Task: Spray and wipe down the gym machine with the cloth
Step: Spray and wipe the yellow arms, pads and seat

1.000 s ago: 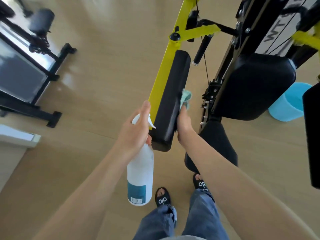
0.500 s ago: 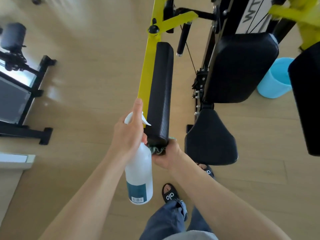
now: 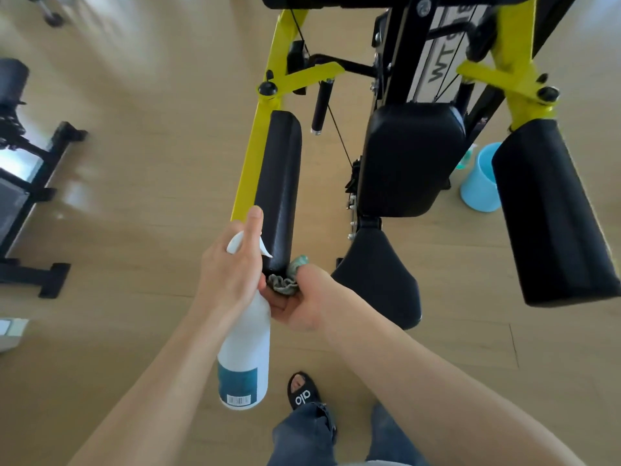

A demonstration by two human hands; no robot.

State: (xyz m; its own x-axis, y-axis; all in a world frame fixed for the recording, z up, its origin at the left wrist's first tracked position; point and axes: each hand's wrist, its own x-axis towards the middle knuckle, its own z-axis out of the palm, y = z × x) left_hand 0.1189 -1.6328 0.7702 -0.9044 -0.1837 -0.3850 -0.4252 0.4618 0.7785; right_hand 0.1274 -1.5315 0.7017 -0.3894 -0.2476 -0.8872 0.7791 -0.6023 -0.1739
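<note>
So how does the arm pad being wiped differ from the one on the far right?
The left arm pad looks narrow, seen nearly edge-on; the right arm pad shows a broad face. The cloth in the right hand touches the left pad's end; nothing touches the right pad. Both are black, on yellow arms.

A pale wood floor (image 3: 141, 183) carries everything. On it stand the yellow-framed gym machine (image 3: 258, 156), a blue bucket (image 3: 477, 190) at the right and a black frame (image 3: 40, 183) at the left. A black sandal (image 3: 302, 393) stands near the bottom edge
</note>
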